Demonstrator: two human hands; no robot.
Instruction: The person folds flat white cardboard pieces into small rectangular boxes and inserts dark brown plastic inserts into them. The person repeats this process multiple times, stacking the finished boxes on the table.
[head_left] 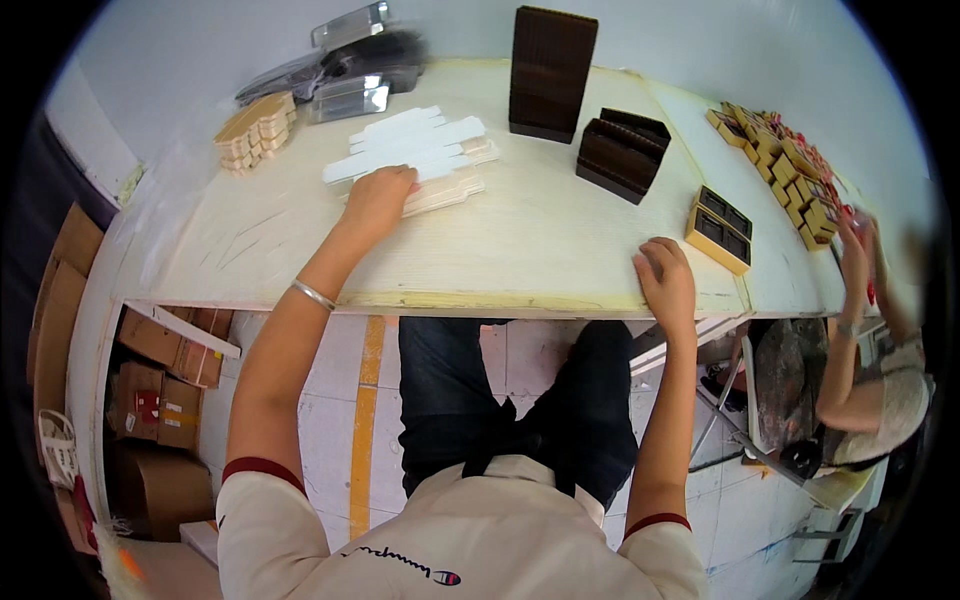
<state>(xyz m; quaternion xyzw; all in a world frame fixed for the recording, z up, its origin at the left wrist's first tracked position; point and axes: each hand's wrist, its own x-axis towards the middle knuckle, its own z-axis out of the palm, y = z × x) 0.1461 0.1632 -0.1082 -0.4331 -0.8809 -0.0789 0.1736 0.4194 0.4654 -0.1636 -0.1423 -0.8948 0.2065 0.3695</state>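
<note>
My left hand point(378, 205) is at the near side of a pile of flat white folding cartons point(410, 150). Its fingers are closed over the edge of a carton; the fingertips are partly hidden. My right hand point(667, 280) rests near the front edge of the table with loosely bent fingers slightly apart and nothing in them. Just beyond it lies an open gold box point(712, 252) with dark brown compartment trays point(722, 225) inside. Farther back, a short group of dark brown plastic trays point(622, 158) stands beside a tall stack of the same trays point(550, 75).
Stacked cream cardboard pieces point(255, 132) lie at the far left, near clear plastic trays point(350, 98) and dark plastic wrap. Many gold boxes point(790, 170) are piled at the right, where another person's hands point(858, 255) hold something red. Cardboard boxes point(155, 400) sit below the table.
</note>
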